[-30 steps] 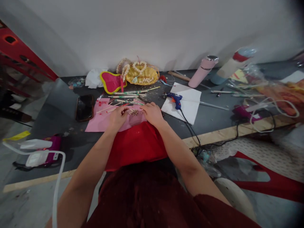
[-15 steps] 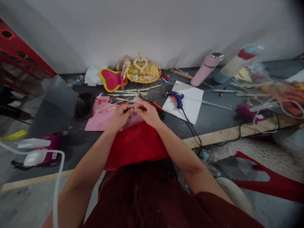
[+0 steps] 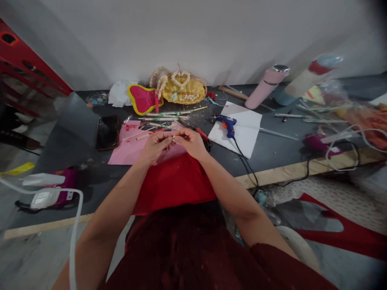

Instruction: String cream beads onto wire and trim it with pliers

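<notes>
My left hand [image 3: 157,146] and my right hand [image 3: 191,142] meet over a pink sheet [image 3: 121,152], both with their fingers pinched. Between the fingertips is a small cluster of pale beads [image 3: 173,140], mostly hidden; the left thumb and fingers close on it. The right thumb and forefinger pinch at its upper edge, perhaps on a thread too thin to make out. Below the hands a red cloth [image 3: 175,185] hangs over the table edge. Paper-wrapped sticks [image 3: 163,119] and red-handled pliers [image 3: 202,133] lie just beyond the hands.
Behind stands a wicker basket [image 3: 193,86] with a heart-shaped bead string [image 3: 180,79]. A blue glue gun [image 3: 228,124] rests on a white sheet [image 3: 250,141], its cord trailing forward. A phone [image 3: 107,133] lies left, a pink flask [image 3: 266,88] stands right, and a purple device [image 3: 62,185] sits front left.
The right fingertips have drawn slightly up and away from the bead cluster, which shows a little more below them. The view has shifted slightly; the other things stay put.
</notes>
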Demonstrator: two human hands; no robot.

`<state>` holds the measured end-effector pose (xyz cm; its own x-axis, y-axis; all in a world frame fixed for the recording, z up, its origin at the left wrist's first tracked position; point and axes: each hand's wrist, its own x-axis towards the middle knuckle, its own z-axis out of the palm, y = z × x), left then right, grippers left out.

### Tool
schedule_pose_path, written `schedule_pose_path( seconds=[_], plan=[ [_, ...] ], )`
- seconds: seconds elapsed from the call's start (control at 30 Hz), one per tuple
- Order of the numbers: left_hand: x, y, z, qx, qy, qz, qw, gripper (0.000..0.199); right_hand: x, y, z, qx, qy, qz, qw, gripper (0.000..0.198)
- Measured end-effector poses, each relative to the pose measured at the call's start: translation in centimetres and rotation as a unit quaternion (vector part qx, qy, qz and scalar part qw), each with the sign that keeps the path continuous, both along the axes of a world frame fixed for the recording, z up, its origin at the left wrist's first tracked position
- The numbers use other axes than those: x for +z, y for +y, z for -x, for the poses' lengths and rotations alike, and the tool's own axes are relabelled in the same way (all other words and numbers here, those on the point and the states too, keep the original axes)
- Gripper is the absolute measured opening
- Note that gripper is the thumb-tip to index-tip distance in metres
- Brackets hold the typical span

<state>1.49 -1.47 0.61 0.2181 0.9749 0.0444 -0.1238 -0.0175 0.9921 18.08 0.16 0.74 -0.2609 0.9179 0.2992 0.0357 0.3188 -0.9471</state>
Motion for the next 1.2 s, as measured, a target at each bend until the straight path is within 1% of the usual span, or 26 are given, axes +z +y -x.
schedule_pose_path(
  seconds=[0.13,0.3,0.4,0.5,0.6,0.7,0.87,0.97,1.1,1.2],
  plan=[
    [0.1,-0.1,0.0,-0.022,-0.023,0.025,0.999,0.021,0.0,0.0,0.0,0.032,0.033,0.031,0.998,0.022],
    [0.4,-0.2,0.1,-0.036,-0.043,0.047,0.997,0.021,-0.1,0.0,-0.1,0.055,0.049,0.031,0.997,0.022],
    [0.5,-0.2,0.2,-0.037,-0.026,0.042,0.998,0.019,0.0,0.0,-0.3,0.062,0.046,0.022,0.997,0.021],
    [0.5,-0.2,0.1,-0.039,-0.009,0.034,0.999,0.018,0.2,0.0,-0.6,0.069,0.018,0.024,0.997,0.023],
    [0.5,-0.2,0.0,-0.036,-0.007,0.038,0.999,0.018,0.4,0.0,-0.8,0.074,0.0,0.034,0.997,0.026],
    [0.5,-0.2,0.1,-0.032,-0.001,0.044,0.999,0.02,0.3,0.0,-0.9,0.077,-0.013,0.026,0.997,0.026],
    [1.3,-0.5,-0.1,-0.034,0.07,0.041,0.996,0.024,0.1,0.2,-1.0,0.065,-0.031,0.009,0.997,0.019],
    [1.5,-0.6,-0.2,-0.027,0.087,0.036,0.995,0.023,0.1,0.2,-1.2,0.075,-0.014,0.03,0.997,0.017],
    [0.8,-0.4,0.0,-0.031,0.05,0.035,0.998,0.022,0.0,0.3,-1.1,0.071,0.027,0.08,0.994,0.02],
    [0.3,-0.2,0.1,-0.025,0.029,0.018,0.999,0.02,-0.2,0.5,-1.1,0.056,0.077,0.13,0.987,0.023]
  ],
)
